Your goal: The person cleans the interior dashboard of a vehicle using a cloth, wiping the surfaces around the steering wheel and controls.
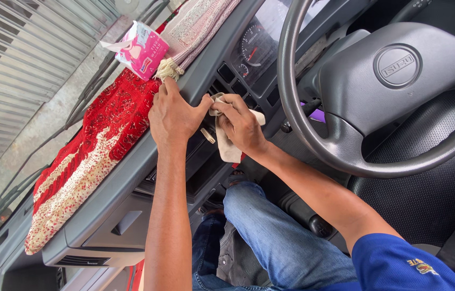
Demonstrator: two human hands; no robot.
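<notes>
Beige cloth (226, 141): gripped in right hand (241, 125), pressed against grey dashboard (130, 178) controls; left hand (172, 116) just beside it, fingers curled loosely on dashboard edge, holding nothing.

Your right hand (241, 125) covers most of the crumpled beige cloth (227, 145). The grey steering wheel (346, 156) blocks part of the gauge cluster (254, 46); top edge crops it.

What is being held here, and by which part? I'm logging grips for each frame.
The right hand pinches a beige cloth by its upper bunched end against the dashboard. The left hand holds nothing; it rests on the dashboard beside it.
</notes>
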